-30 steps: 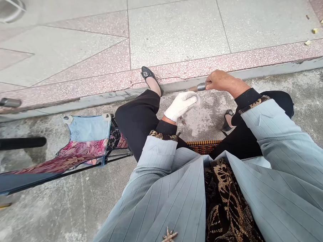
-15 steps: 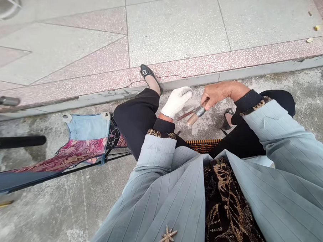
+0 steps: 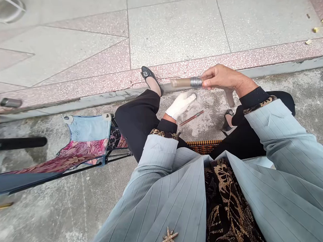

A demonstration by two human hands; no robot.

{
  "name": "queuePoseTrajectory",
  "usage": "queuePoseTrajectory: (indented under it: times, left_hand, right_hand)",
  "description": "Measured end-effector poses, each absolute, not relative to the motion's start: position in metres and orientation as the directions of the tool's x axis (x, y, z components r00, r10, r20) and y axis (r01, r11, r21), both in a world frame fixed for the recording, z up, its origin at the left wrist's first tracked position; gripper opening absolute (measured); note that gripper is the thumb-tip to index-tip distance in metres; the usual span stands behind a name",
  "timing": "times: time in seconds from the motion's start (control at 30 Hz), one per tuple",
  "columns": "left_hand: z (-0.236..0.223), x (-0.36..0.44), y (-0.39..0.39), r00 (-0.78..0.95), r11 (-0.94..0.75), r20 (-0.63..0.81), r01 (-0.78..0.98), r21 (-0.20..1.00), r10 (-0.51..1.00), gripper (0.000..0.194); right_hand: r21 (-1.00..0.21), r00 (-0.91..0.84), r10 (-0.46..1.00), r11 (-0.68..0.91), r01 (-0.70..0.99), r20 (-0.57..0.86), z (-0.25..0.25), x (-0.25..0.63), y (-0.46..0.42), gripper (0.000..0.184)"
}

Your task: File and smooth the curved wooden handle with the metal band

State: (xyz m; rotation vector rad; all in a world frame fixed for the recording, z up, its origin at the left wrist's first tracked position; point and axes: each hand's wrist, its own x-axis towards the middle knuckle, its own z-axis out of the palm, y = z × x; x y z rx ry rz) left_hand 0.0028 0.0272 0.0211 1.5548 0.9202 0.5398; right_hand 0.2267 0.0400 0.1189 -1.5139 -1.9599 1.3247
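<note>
My right hand (image 3: 220, 77), bare, grips one end of a short wooden stick (image 3: 182, 83) held level above the ground. Silvery wire (image 3: 196, 82) is wound in a tight coil round the stick beside my fingertips. Lower and to the left, my left hand (image 3: 182, 104) wears a white glove; its fingers are curled closed, and anything inside them is too small to make out. A thin reddish-brown rod (image 3: 192, 118) shows just under the gloved hand. Below my right wrist hangs a blurred brownish piece (image 3: 229, 97) whose kind I cannot tell.
A folding chair with pink floral and blue cloth (image 3: 89, 135) stands at my left. Near it are a black tube (image 3: 20, 143) and a metal cup (image 3: 11, 102). A raised tiled step (image 3: 173, 35) runs ahead, and a woven seat edge (image 3: 205, 146) shows between my legs.
My right hand has lifted and turned the wire-wound stick from slanting down to level, away from the rod. My left hand has shifted slightly right and down, still closed.
</note>
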Motion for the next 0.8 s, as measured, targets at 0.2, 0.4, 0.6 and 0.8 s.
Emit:
queuePoseTrajectory:
  times: [0.2, 0.4, 0.6, 0.8]
  left_hand:
    - [0.041, 0.008, 0.015, 0.705, 0.061, -0.146, 0.144, 0.988, 0.695, 0.058]
    - [0.048, 0.009, 0.014, 0.719, 0.022, -0.149, 0.183, 0.983, 0.679, 0.045]
    - [0.04, 0.006, 0.02, 0.711, -0.077, -0.142, 0.267, 0.961, 0.689, 0.028]
    - [0.03, -0.004, 0.03, 0.663, -0.198, -0.092, 0.349, 0.916, 0.743, 0.023]
  right_hand:
    - [-0.766, -0.137, 0.97, -0.066, 0.64, -0.199, 0.102, 0.226, 0.054, 0.032]
    - [-0.335, -0.154, 0.952, 0.058, 0.94, -0.266, 0.091, 0.218, 0.059, 0.031]
    - [-0.173, -0.358, 0.762, 0.315, 0.933, -0.539, 0.086, 0.212, 0.051, 0.025]
    - [-0.528, -0.611, 0.421, 0.307, 0.792, -0.671, 0.092, 0.219, 0.043, 0.02]
